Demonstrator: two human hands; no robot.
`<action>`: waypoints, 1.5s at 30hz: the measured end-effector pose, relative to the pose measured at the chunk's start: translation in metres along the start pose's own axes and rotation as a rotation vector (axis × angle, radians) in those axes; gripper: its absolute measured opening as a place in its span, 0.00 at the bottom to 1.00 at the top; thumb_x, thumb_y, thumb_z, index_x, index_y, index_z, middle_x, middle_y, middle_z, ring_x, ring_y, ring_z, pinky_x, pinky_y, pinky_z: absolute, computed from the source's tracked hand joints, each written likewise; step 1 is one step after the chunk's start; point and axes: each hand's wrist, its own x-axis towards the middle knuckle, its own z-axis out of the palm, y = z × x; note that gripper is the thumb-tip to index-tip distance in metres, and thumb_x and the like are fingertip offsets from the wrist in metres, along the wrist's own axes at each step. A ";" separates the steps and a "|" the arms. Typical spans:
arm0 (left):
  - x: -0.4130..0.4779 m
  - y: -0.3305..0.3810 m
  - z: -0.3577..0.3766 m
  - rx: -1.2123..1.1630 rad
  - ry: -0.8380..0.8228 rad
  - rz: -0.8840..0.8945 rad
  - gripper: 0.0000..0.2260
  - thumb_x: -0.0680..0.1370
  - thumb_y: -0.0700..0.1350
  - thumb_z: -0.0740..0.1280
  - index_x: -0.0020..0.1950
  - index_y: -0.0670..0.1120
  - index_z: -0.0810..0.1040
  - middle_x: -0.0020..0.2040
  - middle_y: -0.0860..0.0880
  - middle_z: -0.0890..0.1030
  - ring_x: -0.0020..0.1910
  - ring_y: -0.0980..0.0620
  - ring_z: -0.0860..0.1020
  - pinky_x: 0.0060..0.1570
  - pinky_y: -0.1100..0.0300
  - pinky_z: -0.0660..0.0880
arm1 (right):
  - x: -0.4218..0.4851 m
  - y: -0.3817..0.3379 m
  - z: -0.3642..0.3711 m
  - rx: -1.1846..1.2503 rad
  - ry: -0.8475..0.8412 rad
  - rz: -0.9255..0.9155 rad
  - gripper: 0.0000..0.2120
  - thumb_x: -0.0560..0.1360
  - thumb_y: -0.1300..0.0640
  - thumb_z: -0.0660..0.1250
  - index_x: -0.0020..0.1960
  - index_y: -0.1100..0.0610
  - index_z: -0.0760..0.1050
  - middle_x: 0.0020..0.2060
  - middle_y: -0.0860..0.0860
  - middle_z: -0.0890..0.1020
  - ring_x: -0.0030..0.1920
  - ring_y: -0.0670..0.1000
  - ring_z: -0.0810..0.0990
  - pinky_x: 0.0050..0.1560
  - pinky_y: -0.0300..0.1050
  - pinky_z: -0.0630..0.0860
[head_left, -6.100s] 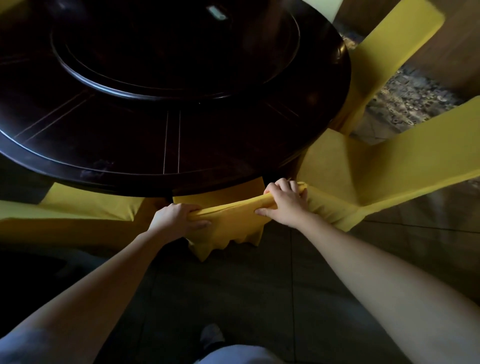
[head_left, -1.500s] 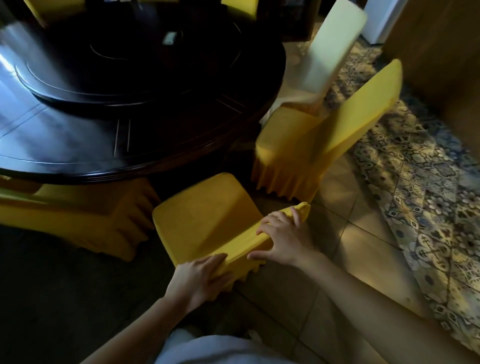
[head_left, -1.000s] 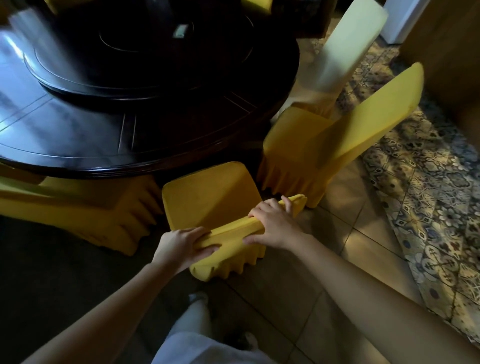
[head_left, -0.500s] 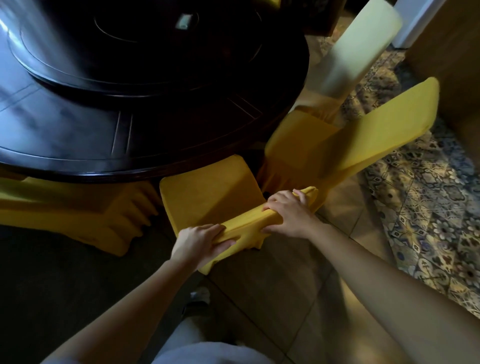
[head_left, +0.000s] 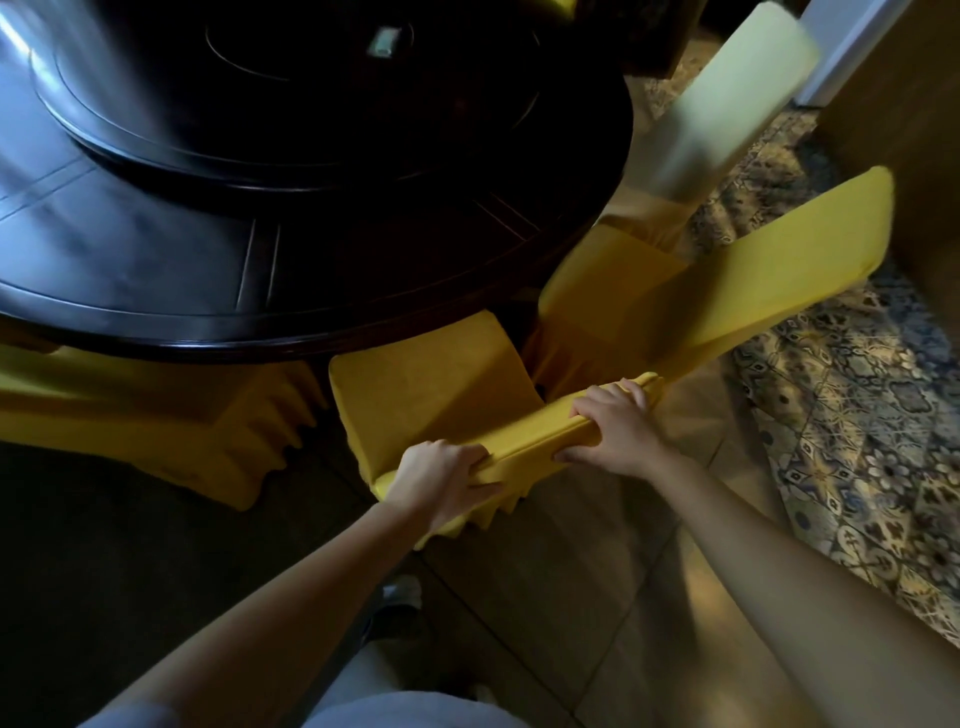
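We're looking into a banquet-style dining room: a big round dark wooden table (head_left: 156, 291) is carrying a raised round turntable (head_left: 260, 119) at its centre. Yellow fabric-covered chairs (head_left: 431, 379) are ringing it, with an ornately patterned floor (head_left: 857, 426) spreading alongside.

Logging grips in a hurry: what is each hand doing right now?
Left hand: fingers curled round the top of the yellow chair's backrest.
Right hand: grips the same backrest, further along.

Left hand (head_left: 441, 480) and right hand (head_left: 618, 434) grip yellow chair (head_left: 431, 384) back.
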 end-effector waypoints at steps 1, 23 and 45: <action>0.002 0.002 -0.001 -0.010 -0.001 0.011 0.13 0.74 0.63 0.62 0.42 0.54 0.71 0.34 0.55 0.73 0.31 0.55 0.71 0.32 0.60 0.67 | 0.000 0.002 -0.001 0.018 -0.003 0.017 0.28 0.66 0.29 0.63 0.53 0.50 0.73 0.53 0.49 0.75 0.58 0.52 0.71 0.69 0.52 0.48; 0.007 -0.001 0.004 -0.088 0.004 0.091 0.16 0.75 0.62 0.60 0.55 0.54 0.72 0.47 0.53 0.79 0.42 0.51 0.78 0.38 0.58 0.73 | 0.001 0.005 -0.007 0.042 -0.036 0.109 0.27 0.64 0.30 0.67 0.56 0.45 0.73 0.57 0.47 0.74 0.63 0.51 0.69 0.71 0.54 0.46; -0.033 -0.033 -0.003 -0.037 0.009 0.126 0.27 0.72 0.71 0.53 0.62 0.56 0.72 0.56 0.56 0.79 0.44 0.58 0.79 0.36 0.69 0.70 | -0.027 -0.047 0.012 0.079 0.046 0.075 0.30 0.64 0.27 0.62 0.58 0.45 0.71 0.57 0.46 0.73 0.62 0.51 0.67 0.70 0.54 0.46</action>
